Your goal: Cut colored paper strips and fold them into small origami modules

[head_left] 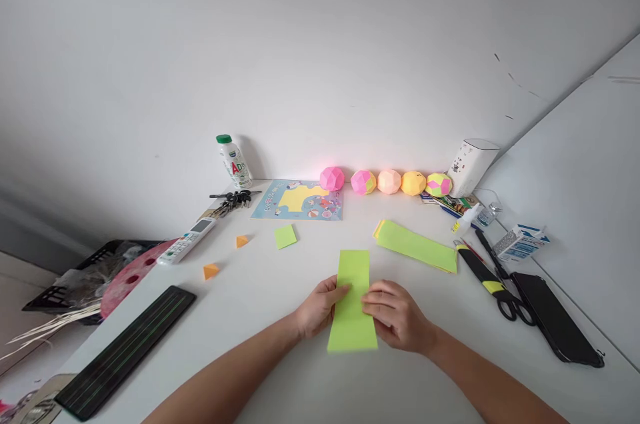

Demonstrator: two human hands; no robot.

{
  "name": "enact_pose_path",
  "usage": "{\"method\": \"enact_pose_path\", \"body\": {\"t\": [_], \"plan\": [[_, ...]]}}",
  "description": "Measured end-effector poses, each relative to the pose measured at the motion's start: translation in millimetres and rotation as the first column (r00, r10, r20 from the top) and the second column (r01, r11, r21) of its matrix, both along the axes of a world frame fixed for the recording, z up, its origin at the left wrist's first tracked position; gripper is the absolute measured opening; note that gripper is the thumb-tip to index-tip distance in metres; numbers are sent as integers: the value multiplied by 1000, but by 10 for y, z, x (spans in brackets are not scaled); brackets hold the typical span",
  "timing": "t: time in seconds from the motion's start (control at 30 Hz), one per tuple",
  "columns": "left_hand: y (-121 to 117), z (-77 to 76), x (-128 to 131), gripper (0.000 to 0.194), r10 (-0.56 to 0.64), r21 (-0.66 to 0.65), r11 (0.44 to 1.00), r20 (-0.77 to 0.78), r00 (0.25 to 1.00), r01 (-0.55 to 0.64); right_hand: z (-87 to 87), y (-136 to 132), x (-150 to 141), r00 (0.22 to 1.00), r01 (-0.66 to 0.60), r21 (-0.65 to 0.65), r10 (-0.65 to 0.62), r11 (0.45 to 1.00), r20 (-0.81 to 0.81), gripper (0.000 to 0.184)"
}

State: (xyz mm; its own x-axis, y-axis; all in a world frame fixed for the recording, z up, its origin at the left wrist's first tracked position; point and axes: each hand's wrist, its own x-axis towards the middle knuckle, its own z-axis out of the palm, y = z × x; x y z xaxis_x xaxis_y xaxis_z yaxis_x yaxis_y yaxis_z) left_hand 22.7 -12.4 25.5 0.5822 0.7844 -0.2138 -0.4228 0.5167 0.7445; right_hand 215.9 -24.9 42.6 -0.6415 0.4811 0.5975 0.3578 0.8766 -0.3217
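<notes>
A: What is the left side holding?

B: One black basket (55,304), sitting low beside the table (260,297). One striped black bar (127,351), lying aslant along the table's left side. One white remote (187,241), lying at the edge behind the bar. Two orange pieces (211,271), lying to its right. One bottle (234,163), green-capped, standing by the wall; keys (238,200) are lying in front of it.

A: Towards the middle?

B: One card (300,199), blue and yellow, lying flat; one green square (285,237) is lying in front of it.

A: And the hands?

B: Left hand (319,307): pinching the left edge of the strip (353,304), thumb lying on the face. Strip: one, green, stretching between the hands above the table's near middle. Right hand (399,315): curling, fingertips touching the strip's right edge; whether the thumb is pressing from behind, I cannot tell.

A: Beyond them?

B: Five balls (389,181), faceted, lining the wall, the leftmost resting slightly apart. One stack (419,248) of strips, mostly green, lying beyond the right hand.

A: Far right?

B: One white box (473,168), standing at the wall. One small jar (489,214), standing in front. Scissors (494,288), black and yellow, lying near a carton (521,243). One black case (557,319), lying rightmost.
</notes>
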Motion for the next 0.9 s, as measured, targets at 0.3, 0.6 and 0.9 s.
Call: {"method": "enact_pose_path", "body": {"t": [0.3,0.6,0.9], "plan": [[4,3,5,29,-15,59,998,-179,984,26,23,-96,-42,972,96,-266,-148,959,-182,18],[5,64,-65,53,-211,40,977,26,977,209,-79,-47,-8,923,241,-441,-345,864,-170,19],[-23,-27,-35,40,-126,200,970,-89,988,141,-90,-11,12,893,281,-550,-424,787,-152,19]]}}
